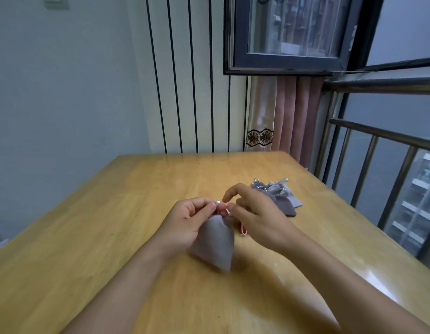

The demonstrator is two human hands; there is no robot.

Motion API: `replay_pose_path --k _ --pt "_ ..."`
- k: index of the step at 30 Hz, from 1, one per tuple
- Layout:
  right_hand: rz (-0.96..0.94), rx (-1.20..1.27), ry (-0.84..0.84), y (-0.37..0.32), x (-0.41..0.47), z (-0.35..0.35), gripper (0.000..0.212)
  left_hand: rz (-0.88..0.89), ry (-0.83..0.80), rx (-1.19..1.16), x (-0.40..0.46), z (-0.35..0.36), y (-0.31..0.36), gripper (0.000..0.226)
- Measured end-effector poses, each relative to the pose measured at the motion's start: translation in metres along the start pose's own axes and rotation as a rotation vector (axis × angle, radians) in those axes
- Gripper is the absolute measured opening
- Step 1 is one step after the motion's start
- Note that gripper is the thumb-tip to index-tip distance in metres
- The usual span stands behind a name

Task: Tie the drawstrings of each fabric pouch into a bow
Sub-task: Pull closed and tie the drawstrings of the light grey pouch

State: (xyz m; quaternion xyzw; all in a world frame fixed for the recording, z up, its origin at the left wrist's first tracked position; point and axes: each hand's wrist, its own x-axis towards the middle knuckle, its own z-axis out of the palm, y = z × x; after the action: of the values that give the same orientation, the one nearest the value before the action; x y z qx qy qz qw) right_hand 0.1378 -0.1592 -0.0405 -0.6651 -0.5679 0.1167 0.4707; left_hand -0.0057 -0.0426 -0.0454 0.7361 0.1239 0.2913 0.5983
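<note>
Your left hand (190, 214) and right hand (255, 213) pinch the drawstrings (227, 210) atop the grey pouch (215, 242); its bow isn't formed. Beyond it on the worktop (137, 189), the pouch pile (279, 194) looks tied.

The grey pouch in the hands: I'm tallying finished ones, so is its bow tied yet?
Not yet. Both hands pinch the white drawstrings above the grey pouch; no bow shows.
</note>
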Motion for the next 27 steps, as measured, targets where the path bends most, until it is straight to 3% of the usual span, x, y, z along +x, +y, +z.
replay_pose_path --k 3,7,14,17,20,22,24,27 --pt "-0.030 0.151 -0.100 -0.006 0.000 -0.009 0.006 0.012 -0.075 0.022 -0.001 -0.004 0.003 0.022" --pt "-0.083 -0.005 -0.220 -0.002 -0.002 -0.013 0.010 -0.023 -0.167 0.119 -0.004 -0.008 0.005 0.019" --pt "-0.058 -0.132 -0.268 0.002 -0.002 -0.010 0.011 -0.050 -0.201 0.242 -0.006 -0.009 0.004 0.018" --pt "0.019 0.130 -0.277 -0.002 -0.001 -0.013 0.011 -0.054 -0.161 0.135 -0.004 -0.011 0.006 0.019" --pt "0.133 0.482 -0.316 -0.010 -0.001 -0.015 0.010 -0.111 -0.093 -0.137 -0.003 -0.008 0.006 0.019" --pt "0.153 0.576 -0.356 -0.013 -0.002 -0.016 0.008 -0.162 -0.067 -0.258 -0.005 -0.004 0.005 0.017" --pt "0.128 0.528 -0.327 -0.010 -0.001 -0.017 0.005 -0.187 -0.029 -0.301 -0.005 -0.003 0.006 0.015" --pt "0.081 0.217 -0.200 -0.004 0.000 -0.019 0.017 -0.165 0.060 -0.263 -0.004 -0.007 0.007 0.027"
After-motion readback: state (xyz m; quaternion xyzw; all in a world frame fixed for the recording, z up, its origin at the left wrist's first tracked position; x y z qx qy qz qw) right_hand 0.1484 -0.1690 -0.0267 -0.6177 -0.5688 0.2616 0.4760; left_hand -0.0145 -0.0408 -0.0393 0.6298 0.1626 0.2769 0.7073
